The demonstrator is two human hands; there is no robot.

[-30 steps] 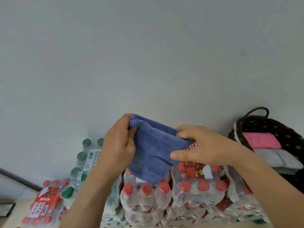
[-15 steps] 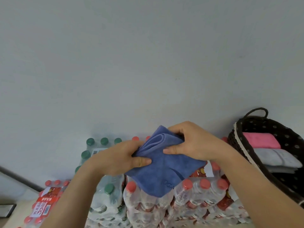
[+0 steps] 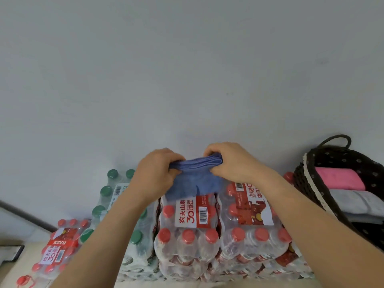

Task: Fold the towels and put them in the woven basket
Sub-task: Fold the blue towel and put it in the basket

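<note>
Even, diffuse indoor light, moderately bright; its source lies out of view. Shadows are faint and soft-edged. The grey wall (image 3: 187, 69) is flatly lit. The lower part of the blue towel (image 3: 193, 183), just below centre, is blurred. Wide-angle distortion leans the woven basket (image 3: 307, 183) at 3 o'clock and softens the bottle pack (image 3: 56, 252) at 7 o'clock.

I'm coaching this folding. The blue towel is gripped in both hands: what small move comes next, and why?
Probably carry the blue towel right, toward the woven basket: left hand and right hand grip its layered folded edge, and pink towel and grey towel lie folded there.
</note>
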